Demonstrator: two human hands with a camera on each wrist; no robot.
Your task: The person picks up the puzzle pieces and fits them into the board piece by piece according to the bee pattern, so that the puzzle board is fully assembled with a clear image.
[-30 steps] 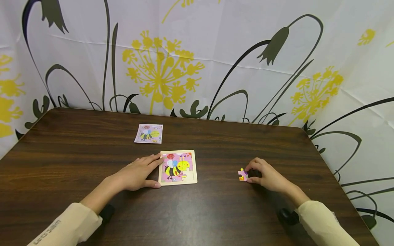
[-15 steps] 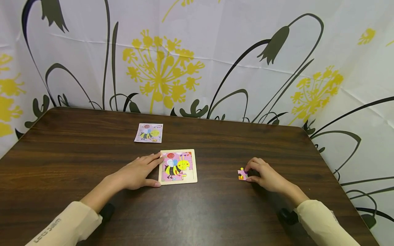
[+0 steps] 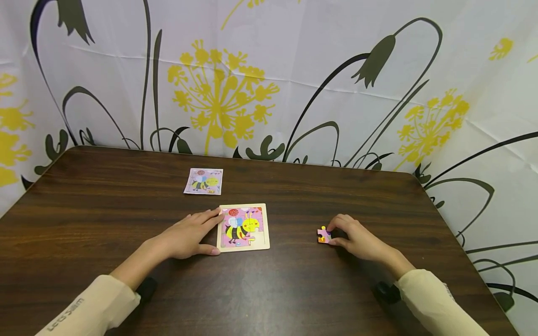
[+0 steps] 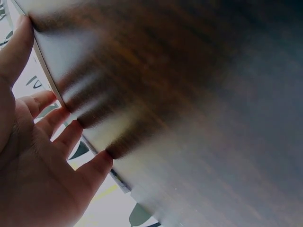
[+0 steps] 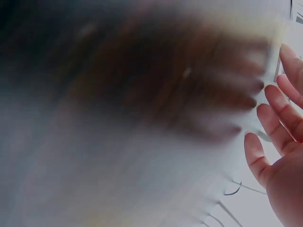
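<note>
A square wooden jigsaw puzzle tray with a bee picture lies on the table, its lower right corner showing bare wood. My left hand rests along the left side of that tray, fingers fairly straight, thumb at the lower corner and a fingertip on the upper part of the rim. To the right, my right hand pinches a pink and yellow puzzle piece between thumb and forefinger. The left wrist view has the left hand at its left side; the right wrist view catches the right hand, with the piece not discernible there.
Behind the tray lies a printed bee picture card, flat on the dark wooden table. A white cloth with flower prints hangs along the table's back edge.
My right hand has moved a little to the left with the puzzle piece, most of it in the last half second. The left hand and the tray stay in place.
</note>
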